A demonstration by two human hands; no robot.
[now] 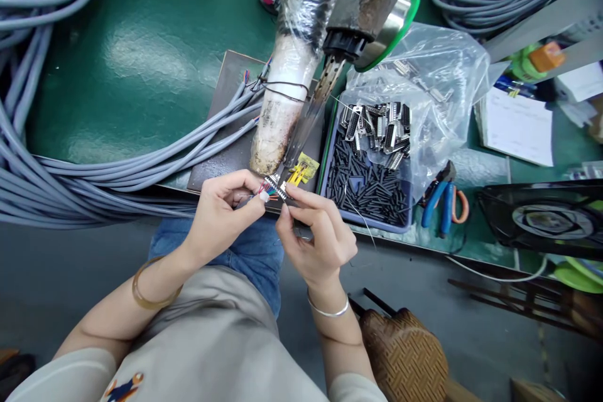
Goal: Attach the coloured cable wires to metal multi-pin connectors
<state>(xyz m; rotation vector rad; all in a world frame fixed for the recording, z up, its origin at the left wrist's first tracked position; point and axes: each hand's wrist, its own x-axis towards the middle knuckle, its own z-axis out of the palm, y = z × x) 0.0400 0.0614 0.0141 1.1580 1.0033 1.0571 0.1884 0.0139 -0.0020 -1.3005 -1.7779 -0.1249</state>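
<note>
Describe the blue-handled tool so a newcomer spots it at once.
On the green table, find the tray heaped with small black pieces. Just right of it, by the table's front edge, lies the tool. Two blue grips distinguish it from the orange handle alongside.

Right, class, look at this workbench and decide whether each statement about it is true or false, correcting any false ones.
1. The left hand pinches thin coloured wires. True.
2. The blue-handled metal pliers are in the right hand. False: they lie on the green table.
3. The blue plastic tray holds small black tube-like pieces. True.
4. The thin silver bracelet is on the left wrist. False: it is on the right wrist.
5. Long grey cables run in from the picture's left side. True.
</note>
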